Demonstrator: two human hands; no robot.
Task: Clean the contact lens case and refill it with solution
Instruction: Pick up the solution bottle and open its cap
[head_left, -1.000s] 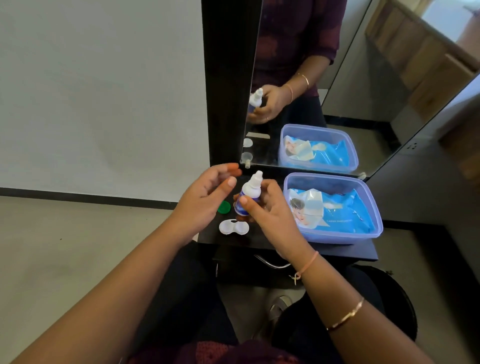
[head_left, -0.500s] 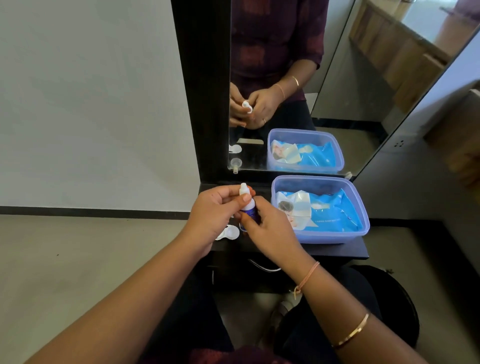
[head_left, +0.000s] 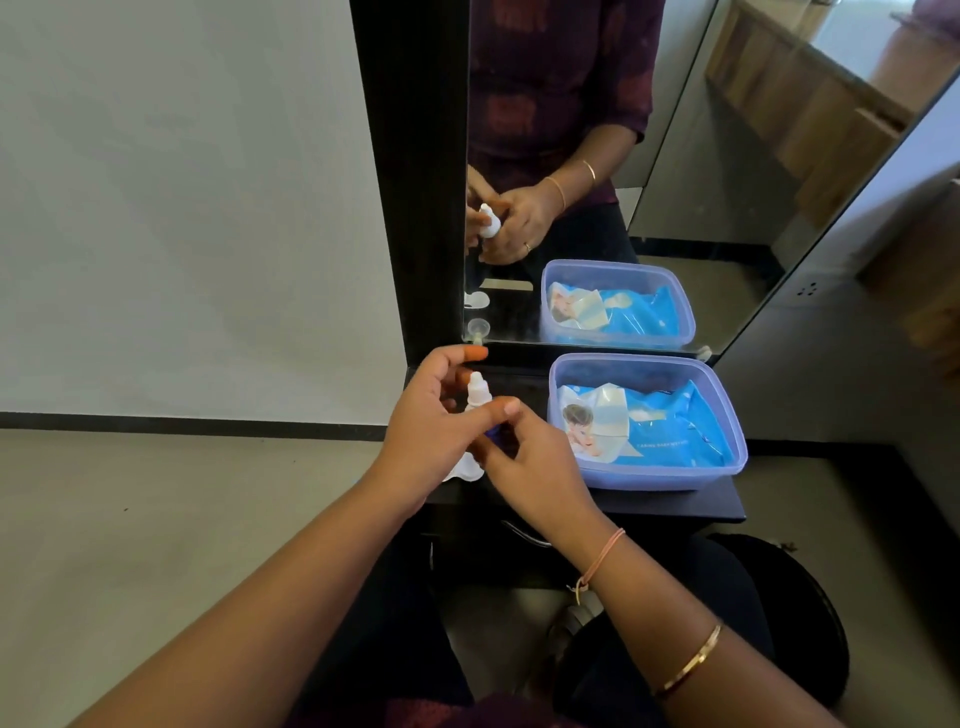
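Note:
A small solution bottle with a white top and a dark blue body stands upright between both hands, above the dark shelf. My right hand grips its blue lower part from the right. My left hand is around its upper part, with the thumb across the front below the white top and the index finger raised behind. The white lens case lies on the shelf under my left hand, mostly hidden.
A clear blue plastic tub holding a blue pack of wet wipes sits on the right of the shelf. A black-framed mirror stands behind and reflects the hands and the tub. A dark stool is below on the right.
My left hand closed in on the bottle's white top, then its index finger lifted off and the thumb slid lower. The bottle stays in my right hand, slightly lower over the case.

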